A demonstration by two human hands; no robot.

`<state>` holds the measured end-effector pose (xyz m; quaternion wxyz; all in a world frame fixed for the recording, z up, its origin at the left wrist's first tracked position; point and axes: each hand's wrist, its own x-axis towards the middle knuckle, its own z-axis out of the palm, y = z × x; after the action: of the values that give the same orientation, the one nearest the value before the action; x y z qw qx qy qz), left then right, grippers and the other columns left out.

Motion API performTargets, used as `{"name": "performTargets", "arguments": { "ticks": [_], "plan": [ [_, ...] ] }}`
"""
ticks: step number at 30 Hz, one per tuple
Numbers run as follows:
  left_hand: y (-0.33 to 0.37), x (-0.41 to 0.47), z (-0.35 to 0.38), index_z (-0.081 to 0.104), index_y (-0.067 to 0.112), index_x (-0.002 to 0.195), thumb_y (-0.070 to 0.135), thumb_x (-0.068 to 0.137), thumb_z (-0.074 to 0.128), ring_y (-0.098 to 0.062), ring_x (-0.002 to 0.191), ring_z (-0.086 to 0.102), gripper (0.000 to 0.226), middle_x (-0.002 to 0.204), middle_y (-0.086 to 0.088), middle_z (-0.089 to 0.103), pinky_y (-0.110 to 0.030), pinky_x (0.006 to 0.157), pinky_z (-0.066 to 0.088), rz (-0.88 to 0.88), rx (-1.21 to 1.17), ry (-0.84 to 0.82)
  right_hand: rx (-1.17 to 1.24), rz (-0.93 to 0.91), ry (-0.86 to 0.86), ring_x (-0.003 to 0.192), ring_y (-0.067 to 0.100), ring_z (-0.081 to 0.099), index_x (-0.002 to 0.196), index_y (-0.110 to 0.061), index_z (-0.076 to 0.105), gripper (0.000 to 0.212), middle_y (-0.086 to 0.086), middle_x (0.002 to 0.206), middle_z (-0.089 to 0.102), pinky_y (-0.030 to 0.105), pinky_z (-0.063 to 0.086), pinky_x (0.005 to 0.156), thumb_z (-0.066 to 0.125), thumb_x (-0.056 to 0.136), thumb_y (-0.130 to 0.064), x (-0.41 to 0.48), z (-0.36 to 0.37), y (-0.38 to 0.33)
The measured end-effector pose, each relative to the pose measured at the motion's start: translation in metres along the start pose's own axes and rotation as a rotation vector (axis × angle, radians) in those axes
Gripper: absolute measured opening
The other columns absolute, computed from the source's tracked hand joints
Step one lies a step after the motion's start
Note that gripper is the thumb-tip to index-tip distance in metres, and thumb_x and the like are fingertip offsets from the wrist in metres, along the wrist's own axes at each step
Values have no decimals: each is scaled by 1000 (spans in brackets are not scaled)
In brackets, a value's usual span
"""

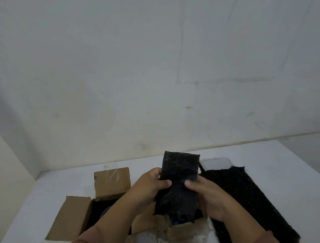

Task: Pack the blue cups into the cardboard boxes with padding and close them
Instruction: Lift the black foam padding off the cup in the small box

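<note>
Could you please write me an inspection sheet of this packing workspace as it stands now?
Surface: white table, mottled patch at the near edge.
Job's things: open cardboard box on the left, flaps up, something blue inside; a second box below the hands, mostly hidden; black padding piece held above it; long black padding strip on the right.
Clutter: a pale flat thing behind the strip, unclear.
Grips: left hand and right hand both pinch the padding piece.
Cables: nothing seen.
Surroundings: bare white wall, faintly stained.
</note>
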<state>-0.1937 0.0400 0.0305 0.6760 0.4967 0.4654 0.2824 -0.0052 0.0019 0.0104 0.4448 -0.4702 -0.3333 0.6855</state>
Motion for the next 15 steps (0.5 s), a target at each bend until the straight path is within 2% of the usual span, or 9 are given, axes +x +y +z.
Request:
{"name": "performTargets", "arguments": {
  "ticks": [2,4,6,7,8,10,12,14,15],
  "plan": [
    [-5,0,-2,60,10,107,0,91,54,-30,98,66,20,106,-16,68,-35,73,55,-1,-58,-9,67,-25,34,102,35,65,111,-5,64,30,21,113,68,42,54,84,60,83,3,-2,12,7],
    [-8,-1,-5,65,9,104,-5,93,45,-30,96,67,27,103,-15,69,-35,71,57,1,-110,-52,11,-64,138,94,34,67,93,-6,71,25,23,106,69,39,56,76,53,84,9,-2,18,5],
    [-11,-2,-8,67,6,87,-6,94,33,-24,74,65,36,91,-16,67,-25,52,52,-21,-141,-64,-81,-63,185,86,31,67,75,-7,73,34,22,97,70,37,56,70,47,86,11,-6,15,1],
    [-15,-1,-11,65,5,79,-2,93,30,-20,62,61,38,83,-14,64,-22,44,46,-42,-160,-38,-110,-59,165,84,31,67,72,-7,74,38,21,94,70,37,56,69,44,87,11,-8,12,-2],
    [-15,-3,-11,64,5,75,4,94,31,-17,58,58,38,80,-13,61,-22,43,43,-49,-190,-45,-132,-58,134,85,31,67,74,-5,74,40,21,94,69,36,56,69,39,87,10,-11,8,-5],
    [-19,0,-11,65,10,76,20,95,44,-19,69,59,30,85,-10,61,-25,53,43,-48,-159,-114,-153,-57,82,90,30,65,80,-1,74,40,19,96,67,34,55,71,35,87,6,-13,0,-9],
    [-22,5,-4,61,14,85,12,89,59,-21,83,57,5,95,-8,59,-25,62,45,-39,-69,-156,-244,-44,48,93,25,64,82,-7,75,25,12,96,70,35,53,78,51,85,-9,-12,-6,-13],
    [-24,12,5,51,13,106,-12,85,56,-25,95,57,33,107,-11,56,-27,66,52,-26,-63,-152,-480,-42,6,101,21,63,90,-22,74,16,3,105,69,38,52,89,64,78,-17,-6,-15,-13],
    [-25,15,9,46,13,115,-18,83,56,-28,101,58,46,114,-15,55,-32,71,56,-8,-91,-128,-596,-42,-35,106,20,61,99,-29,70,26,0,113,65,38,52,93,66,78,-13,-2,-21,-13]
  ]
}}
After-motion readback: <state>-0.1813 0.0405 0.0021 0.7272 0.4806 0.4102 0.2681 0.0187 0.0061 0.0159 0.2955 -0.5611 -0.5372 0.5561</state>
